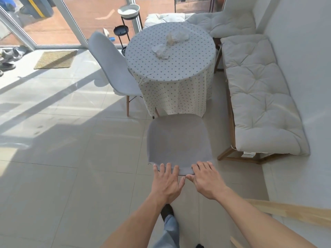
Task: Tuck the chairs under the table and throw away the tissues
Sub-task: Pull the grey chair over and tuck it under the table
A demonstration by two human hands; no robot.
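Observation:
A grey shell chair [179,140] stands right in front of me, its back toward me and its seat reaching the hanging cloth of the round table [179,76]. My left hand [168,183] and my right hand [206,179] both grip the top edge of its backrest, fingers over the rim. A second grey chair [112,67] stands at the table's left side, turned sideways and apart from it. Crumpled white tissues [161,51] and a second wad of tissue [176,37] lie on the dotted tablecloth near the table's middle.
A cushioned wooden bench [259,97] runs along the right wall, close beside the table. A black plant stand with a white bowl [128,10] stands behind the table by the glass door. A doormat [55,59] and shoes [9,58] lie at the left. Open tiled floor spreads to my left.

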